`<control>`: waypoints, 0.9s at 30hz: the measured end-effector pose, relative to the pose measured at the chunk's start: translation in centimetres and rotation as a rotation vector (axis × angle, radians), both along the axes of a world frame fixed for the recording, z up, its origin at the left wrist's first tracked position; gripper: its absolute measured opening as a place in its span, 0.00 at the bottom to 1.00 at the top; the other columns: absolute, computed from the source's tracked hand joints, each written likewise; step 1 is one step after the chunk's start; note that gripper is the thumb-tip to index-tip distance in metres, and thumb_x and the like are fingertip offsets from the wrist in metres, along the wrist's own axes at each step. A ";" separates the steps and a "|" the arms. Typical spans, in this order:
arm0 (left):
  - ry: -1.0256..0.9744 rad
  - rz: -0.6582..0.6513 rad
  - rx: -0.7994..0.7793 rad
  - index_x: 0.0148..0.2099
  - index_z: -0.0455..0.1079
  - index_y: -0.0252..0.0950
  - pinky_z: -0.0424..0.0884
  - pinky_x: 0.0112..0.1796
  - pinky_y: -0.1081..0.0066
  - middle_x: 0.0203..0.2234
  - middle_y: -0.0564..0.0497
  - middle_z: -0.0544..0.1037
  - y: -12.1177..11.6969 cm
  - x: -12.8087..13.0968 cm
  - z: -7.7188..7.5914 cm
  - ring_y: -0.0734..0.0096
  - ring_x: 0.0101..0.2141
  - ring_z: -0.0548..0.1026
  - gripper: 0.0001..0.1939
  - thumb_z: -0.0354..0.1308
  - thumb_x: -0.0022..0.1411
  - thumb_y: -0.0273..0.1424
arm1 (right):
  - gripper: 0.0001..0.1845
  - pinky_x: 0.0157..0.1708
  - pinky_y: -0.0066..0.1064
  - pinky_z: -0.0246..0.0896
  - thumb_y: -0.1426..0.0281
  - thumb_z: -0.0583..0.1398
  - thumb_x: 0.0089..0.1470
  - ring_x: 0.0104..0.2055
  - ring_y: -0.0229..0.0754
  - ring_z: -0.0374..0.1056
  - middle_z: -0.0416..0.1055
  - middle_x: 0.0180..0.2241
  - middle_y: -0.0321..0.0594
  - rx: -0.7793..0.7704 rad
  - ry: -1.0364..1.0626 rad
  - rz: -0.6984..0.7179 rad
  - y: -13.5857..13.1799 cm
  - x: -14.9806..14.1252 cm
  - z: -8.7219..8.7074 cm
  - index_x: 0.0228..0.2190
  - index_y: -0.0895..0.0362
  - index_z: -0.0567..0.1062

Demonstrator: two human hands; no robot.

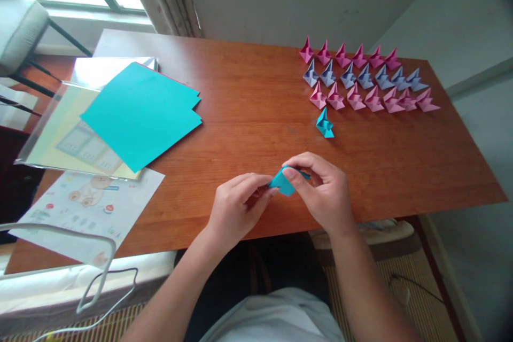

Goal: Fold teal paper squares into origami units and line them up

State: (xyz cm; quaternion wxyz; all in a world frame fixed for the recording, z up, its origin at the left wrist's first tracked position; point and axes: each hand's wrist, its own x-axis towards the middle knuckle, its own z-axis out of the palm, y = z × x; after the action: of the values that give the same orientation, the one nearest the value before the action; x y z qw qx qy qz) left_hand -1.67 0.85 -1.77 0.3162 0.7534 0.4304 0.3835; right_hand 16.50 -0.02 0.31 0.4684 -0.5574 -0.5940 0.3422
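A small folded piece of turquoise paper is held between both hands above the front part of the wooden table. My left hand pinches its left corner between thumb and fingers. On the opposite side, my right hand grips the paper, thumb on the near face and fingers behind, hiding part of it. Beyond the right hand stands a finished-looking turquoise origami figure with a pointed tip. Behind it are rows of similar origami figures: light pink ones, lavender ones and dark pink ones.
A stack of turquoise paper sheets lies at the left, partly over a clear plastic packet. A printed white sheet is nearer the front edge of the wooden table. A white bent tube and a chair are farther left.
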 end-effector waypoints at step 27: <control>-0.274 -0.140 -0.524 0.32 0.75 0.33 0.69 0.27 0.75 0.23 0.50 0.78 0.6 -0.6 0.6 0.73 0.25 0.73 0.15 0.64 0.65 0.40 | 0.07 0.33 0.31 0.64 0.68 0.63 0.61 0.32 0.38 0.71 0.75 0.29 0.34 0.031 -0.148 0.167 1.7 -0.9 1.6 0.30 0.53 0.77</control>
State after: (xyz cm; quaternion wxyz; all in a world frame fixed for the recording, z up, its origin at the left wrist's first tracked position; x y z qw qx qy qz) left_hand -2.30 1.43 -1.14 0.5806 0.6152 0.4151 0.3348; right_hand 15.63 1.64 1.93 0.4016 -0.5225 -0.6765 0.3287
